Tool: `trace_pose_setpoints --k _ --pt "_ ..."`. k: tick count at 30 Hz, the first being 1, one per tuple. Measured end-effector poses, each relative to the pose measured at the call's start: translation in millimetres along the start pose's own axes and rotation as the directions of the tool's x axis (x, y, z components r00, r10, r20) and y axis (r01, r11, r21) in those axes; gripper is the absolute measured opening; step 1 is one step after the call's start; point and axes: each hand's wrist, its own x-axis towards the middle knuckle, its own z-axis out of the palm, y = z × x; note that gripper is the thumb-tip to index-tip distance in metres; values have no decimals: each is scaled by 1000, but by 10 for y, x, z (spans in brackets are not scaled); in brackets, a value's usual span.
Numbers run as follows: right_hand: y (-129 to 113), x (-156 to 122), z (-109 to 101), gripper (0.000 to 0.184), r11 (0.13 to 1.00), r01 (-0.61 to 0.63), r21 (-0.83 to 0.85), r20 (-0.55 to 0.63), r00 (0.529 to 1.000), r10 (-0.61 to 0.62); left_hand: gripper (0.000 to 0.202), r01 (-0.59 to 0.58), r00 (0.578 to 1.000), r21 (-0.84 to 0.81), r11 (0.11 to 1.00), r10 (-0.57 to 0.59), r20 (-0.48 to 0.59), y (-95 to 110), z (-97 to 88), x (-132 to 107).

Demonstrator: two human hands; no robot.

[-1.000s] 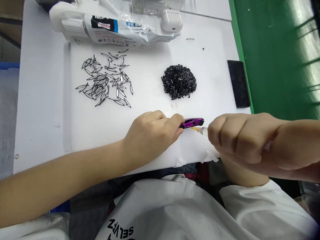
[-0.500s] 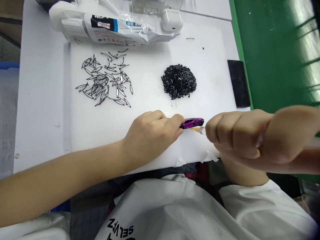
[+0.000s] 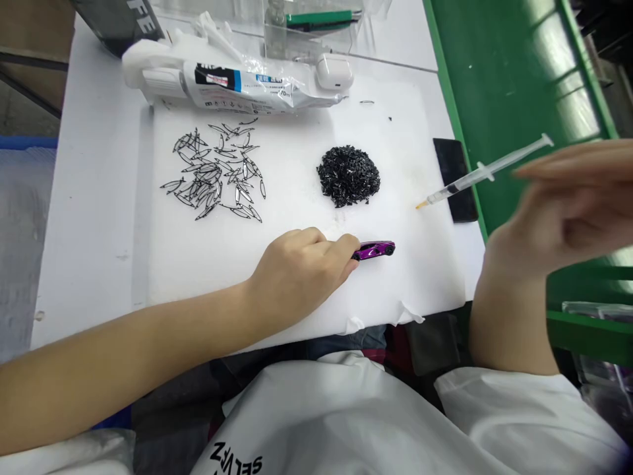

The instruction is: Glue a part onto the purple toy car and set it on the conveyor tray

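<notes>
My left hand [image 3: 309, 274] is closed on the rear end of a small purple toy car [image 3: 376, 249], held just above the white board with its side toward me. The fingers cover part of the car. A clear syringe [image 3: 467, 179] with an orange tip lies slantwise across a black phone [image 3: 455, 178], its plunger end over the green surface. Beside the plunger is my right hand [image 3: 554, 218], blurred, fingers stretched out and apart from the syringe. A heap of small black pieces [image 3: 349, 175] sits beyond the car.
Thin black-rimmed clear parts [image 3: 208, 175] are scattered on the left of the white board [image 3: 297, 145]. Behind them lie a white tube [image 3: 247, 89] and a white earbud case [image 3: 335, 71]. A clear box [image 3: 321, 39] holding a green pen stands at the back.
My right hand has moved from the car up and to the right and has let go of the syringe, which now lies across the phone. My left hand still holds the car.
</notes>
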Motion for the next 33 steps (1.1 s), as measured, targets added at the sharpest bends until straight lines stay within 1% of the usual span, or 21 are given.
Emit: trace_pose_setpoints --k 1,2,4,5,6,8,11,15,18,21,24,27,29,33 --pt "-69 -30 50 28 999 23 -30 28 999 -23 20 0 1000 2 1000 0 1 0 1 0" --pt "-134 -46 112 17 993 47 -111 111 993 -35 20 2 1000 5 1000 -2 1 -1 2 0" --pt "-236 -38 257 7 953 92 -287 320 948 5 20 2 1000 12 1000 -2 -3 -1 4 -1" --pt "-268 -21 328 8 928 106 -358 382 923 42 21 -2 1000 13 1000 2 -2 -1 5 -1" --pt "-288 -1 392 11 904 105 -414 396 915 75 21 -4 1000 13 1000 4 -1 -1 6 -1" --pt "-301 35 486 12 860 86 -503 375 918 127 20 -8 1000 12 1000 8 2 0 8 -1" --pt "-292 62 536 13 822 55 -566 364 912 190 21 -10 1000 14 1000 10 7 2 8 -1" --pt "-273 74 497 11 812 17 -584 383 887 258 22 -9 1000 18 1000 9 -9 2 9 -3" --pt "-241 88 424 11 817 9 -576 397 877 270 23 -10 1000 20 1000 10 -17 1 9 -8" --pt "-190 98 332 13 854 58 -518 436 876 205 23 -8 1000 20 1000 9 -19 2 8 -8" --pt "-134 99 264 14 903 158 -400 491 869 65 23 -8 1000 18 1000 9 -26 1 8 -2" --pt "-89 99 258 16 908 244 -340 524 851 -33 23 -10 1000 16 1000 11 -28 -1 8 2" --pt "-65 105 280 15 896 267 -355 528 848 -43 23 -10 1000 16 1000 10 -23 -1 8 3" --pt "-17 121 326 13 896 251 -365 527 850 -24 22 -10 1000 17 1000 10 -18 -1 9 6"
